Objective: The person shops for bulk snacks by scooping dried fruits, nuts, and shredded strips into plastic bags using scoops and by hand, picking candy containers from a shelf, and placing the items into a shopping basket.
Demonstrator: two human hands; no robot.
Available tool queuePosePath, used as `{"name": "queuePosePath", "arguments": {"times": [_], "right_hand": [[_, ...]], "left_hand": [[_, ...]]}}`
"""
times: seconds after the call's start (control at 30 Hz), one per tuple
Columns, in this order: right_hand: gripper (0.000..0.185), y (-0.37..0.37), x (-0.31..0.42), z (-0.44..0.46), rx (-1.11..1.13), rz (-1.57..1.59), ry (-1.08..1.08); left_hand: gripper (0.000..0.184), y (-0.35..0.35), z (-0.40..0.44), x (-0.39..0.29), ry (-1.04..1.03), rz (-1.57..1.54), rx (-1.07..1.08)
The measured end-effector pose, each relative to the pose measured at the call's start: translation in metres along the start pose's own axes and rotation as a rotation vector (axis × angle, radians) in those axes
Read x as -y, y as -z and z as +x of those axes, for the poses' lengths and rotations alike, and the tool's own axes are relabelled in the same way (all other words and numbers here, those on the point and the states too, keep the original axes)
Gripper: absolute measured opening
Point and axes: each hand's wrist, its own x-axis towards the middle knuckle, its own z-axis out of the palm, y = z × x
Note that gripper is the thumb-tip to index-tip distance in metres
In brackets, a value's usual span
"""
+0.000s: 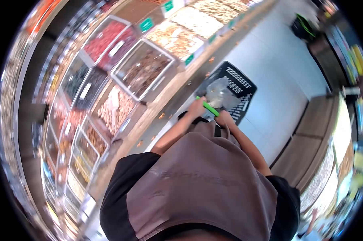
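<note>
Gripping the green handle (211,109) from both ends, left hand (196,107) and right hand (225,119) look equally close to the black basket (238,78) just ahead, long axis pointing away. Apron (201,168) and hands hide its near end; the clear bag's (217,89) contents are too blurry to call.

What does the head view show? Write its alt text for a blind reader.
A person's left hand and right hand grip the green handle of a black basket holding clear plastic bagging. Bins of loose goods line the wood-edged counter at the picture's left; pale floor lies right of the basket.
</note>
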Motion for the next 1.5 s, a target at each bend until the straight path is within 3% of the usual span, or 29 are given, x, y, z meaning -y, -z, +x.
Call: {"name": "queuePosePath", "arguments": {"times": [0.23, 0.6, 0.7, 0.73, 0.8, 0.83, 0.9, 1.0, 1.07, 1.13, 1.2, 1.27, 1.37, 1.5], "right_hand": [[0.043, 0.021, -0.047, -0.006, 0.001, -0.238, 0.079], [0.04, 0.03, -0.053, -0.008, 0.026, -0.182, 0.085], [0.04, 0.03, -0.055, -0.015, 0.049, -0.181, 0.099], [0.04, 0.03, -0.055, -0.018, 0.05, -0.172, 0.1], [0.041, 0.03, -0.057, -0.018, 0.047, -0.18, 0.14], [0.041, 0.03, -0.056, -0.018, 0.046, -0.19, 0.173], [0.041, 0.031, -0.052, -0.024, 0.026, -0.168, 0.152], [0.04, 0.035, -0.051, -0.019, 0.022, -0.153, 0.13], [0.038, 0.021, -0.06, -0.009, -0.012, -0.182, 0.15], [0.039, 0.023, -0.055, -0.01, -0.052, -0.151, 0.146], [0.042, 0.035, -0.038, -0.039, -0.026, -0.158, 0.082], [0.043, 0.035, -0.032, -0.04, -0.051, -0.159, 0.081], [0.042, 0.027, -0.037, -0.03, -0.047, -0.151, 0.048], [0.039, 0.031, -0.028, -0.035, -0.042, -0.12, 0.029]], "left_hand": [[0.032, -0.031, -0.026, -0.051, 0.156, -0.11, -0.006], [0.046, -0.033, -0.035, -0.07, 0.293, -0.03, 0.037], [0.058, -0.037, -0.046, -0.072, 0.323, -0.082, 0.066], [0.058, -0.04, -0.054, -0.07, 0.323, -0.078, 0.06], [0.06, -0.05, -0.074, -0.064, 0.26, -0.114, -0.161], [0.06, -0.053, -0.088, -0.054, 0.309, -0.093, -0.144], [0.052, -0.054, -0.12, -0.02, 0.475, -0.085, 0.011], [0.032, -0.077, -0.191, 0.061, 0.594, -0.227, 0.028], [0.026, -0.097, -0.258, 0.101, 0.833, -0.194, -0.081], [0.018, -0.1, -0.324, 0.123, 0.91, -0.363, 0.011], [0.012, -0.117, -0.401, 0.124, 0.907, -0.184, 0.063], [0.016, -0.124, -0.442, 0.123, 1.061, -0.189, 0.17], [0.025, -0.133, -0.46, 0.077, 0.938, -0.043, 0.307], [0.027, -0.155, -0.437, 0.079, 0.849, -0.026, 0.424]]}}
